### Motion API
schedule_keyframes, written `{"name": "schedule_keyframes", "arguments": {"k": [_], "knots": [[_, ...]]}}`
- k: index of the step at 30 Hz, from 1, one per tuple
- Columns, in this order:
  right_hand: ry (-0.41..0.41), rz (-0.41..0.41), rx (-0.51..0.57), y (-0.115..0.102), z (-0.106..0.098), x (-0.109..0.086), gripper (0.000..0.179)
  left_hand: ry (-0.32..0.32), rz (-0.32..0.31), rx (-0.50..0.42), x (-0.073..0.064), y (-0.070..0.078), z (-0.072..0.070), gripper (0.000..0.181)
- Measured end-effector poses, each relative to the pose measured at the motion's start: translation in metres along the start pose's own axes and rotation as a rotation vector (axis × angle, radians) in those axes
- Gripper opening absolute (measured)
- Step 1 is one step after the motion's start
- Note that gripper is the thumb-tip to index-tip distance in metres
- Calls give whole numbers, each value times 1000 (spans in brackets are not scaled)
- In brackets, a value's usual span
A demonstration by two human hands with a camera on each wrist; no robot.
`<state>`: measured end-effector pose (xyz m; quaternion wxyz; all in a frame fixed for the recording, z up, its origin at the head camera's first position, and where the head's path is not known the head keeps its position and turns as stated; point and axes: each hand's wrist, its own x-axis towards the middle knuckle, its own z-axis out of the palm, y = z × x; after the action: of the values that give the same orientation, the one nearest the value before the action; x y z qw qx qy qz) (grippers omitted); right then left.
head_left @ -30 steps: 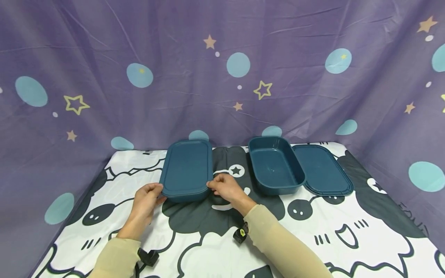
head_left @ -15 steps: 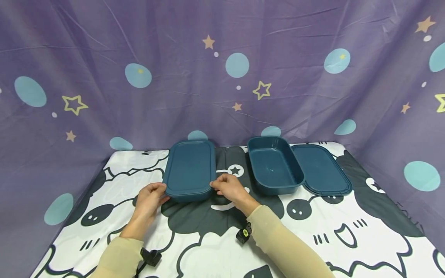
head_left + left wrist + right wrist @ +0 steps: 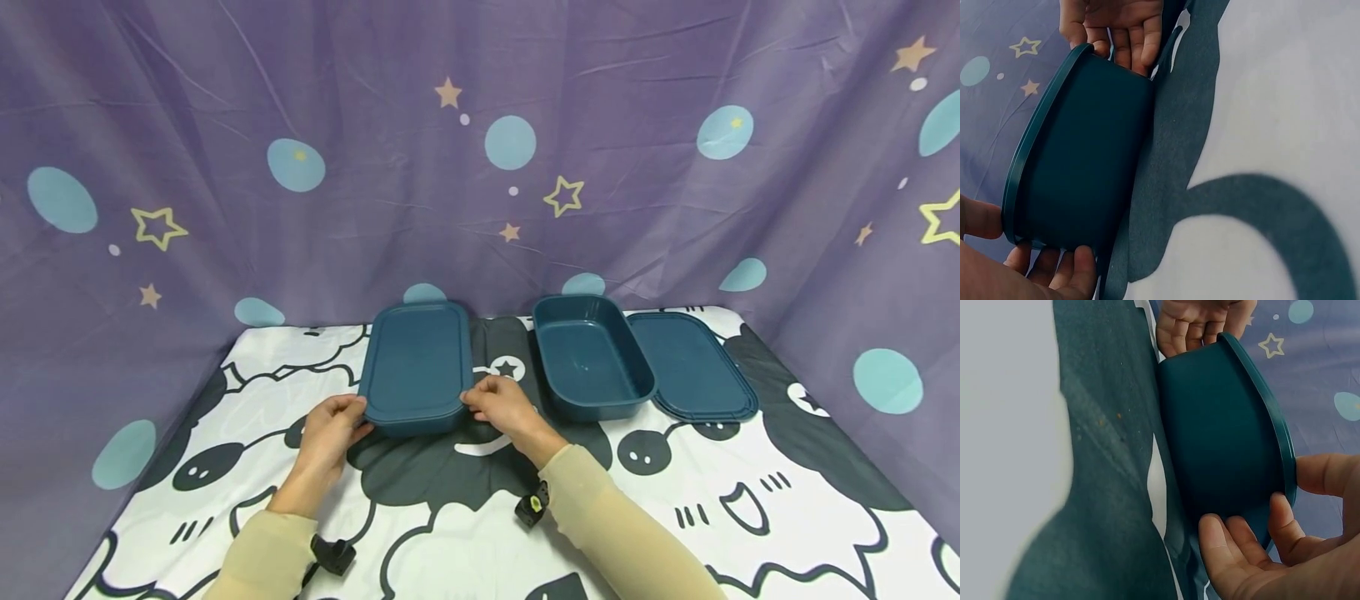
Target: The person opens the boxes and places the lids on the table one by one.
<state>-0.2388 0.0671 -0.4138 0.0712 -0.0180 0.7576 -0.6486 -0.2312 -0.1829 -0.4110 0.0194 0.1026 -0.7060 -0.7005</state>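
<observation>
Purple star-printed curtain (image 3: pixel 390 233) backs black-and-white cartoon-print cloth (image 3: pixel 802 546), where a lidded dark-blue rectangular plastic box (image 3: pixel 416 362) stretches lengthwise front to back between left hand (image 3: pixel 328 429) and right hand (image 3: pixel 506 410), both equally near, fingers gripping its near corners

A white cloth (image 3: pixel 465 533) spreads flat, printed with thick dark cartoon outlines and charcoal patches (image 3: pixel 813 454). Directly behind the cloth rises a purple curtain (image 3: pixel 390 225), which also runs along the cloth's left and right sides. Lightly creased, it bears pale blue ovals (image 3: pixel 510 143), yellow outlined stars (image 3: pixel 555 201), solid peach stars (image 3: pixel 448 92) and small white dots (image 3: pixel 464 120). Soft light covers the cloth.
</observation>
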Motion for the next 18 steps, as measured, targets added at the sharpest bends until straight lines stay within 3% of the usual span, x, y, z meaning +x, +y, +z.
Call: {"name": "schedule_keyframes", "arguments": {"k": [18], "knots": [[21,14,-6,4,-14,-4,16,-11,3,12,0,-1,15,28]]}}
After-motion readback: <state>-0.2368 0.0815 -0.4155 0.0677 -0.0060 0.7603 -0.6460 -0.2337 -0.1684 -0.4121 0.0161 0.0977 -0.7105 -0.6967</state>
